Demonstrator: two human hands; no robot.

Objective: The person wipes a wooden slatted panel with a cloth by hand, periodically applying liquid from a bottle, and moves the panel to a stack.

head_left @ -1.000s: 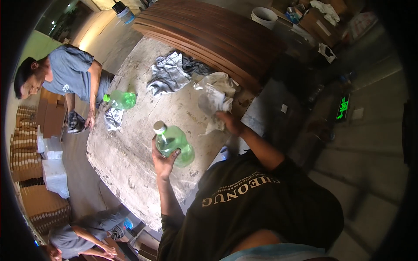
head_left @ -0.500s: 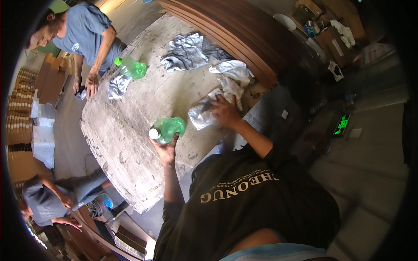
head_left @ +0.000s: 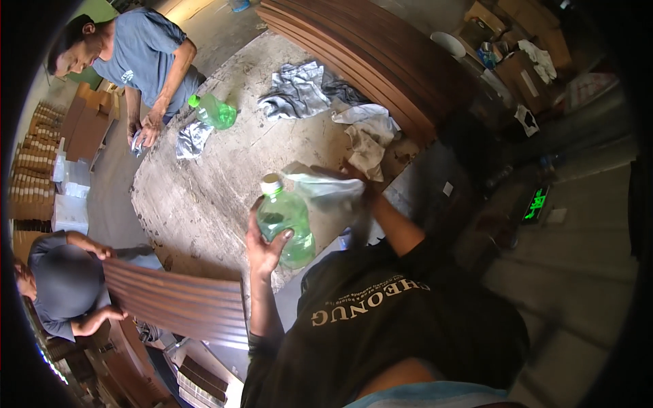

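My left hand [head_left: 264, 241] is closed round a clear green plastic bottle [head_left: 289, 221] with a white cap, lifted above the near part of the worktable [head_left: 183, 197]. Its cap points away from me, and liquid shows inside. Just right of the bottle, a whitish rag [head_left: 330, 189] hangs from my right hand [head_left: 364, 182]. Motion smears that hand, and its fingers are partly hidden, but the rag moves with it. Beyond it lie a cream rag [head_left: 367, 151] and grey rags [head_left: 296, 92] on the tabletop.
A second green bottle [head_left: 216, 112] and a crumpled cloth [head_left: 193, 140] are near a co-worker [head_left: 153, 61] at the far left. Brown boards [head_left: 354, 54] are stacked along the far right edge. Another person [head_left: 68, 279] holds a ribbed brown panel [head_left: 177, 299] at lower left.
My left hand has raised the bottle and turned it more upright. My right hand has picked the whitish rag off the table. The person at lower left has brought a brown panel beside the table.
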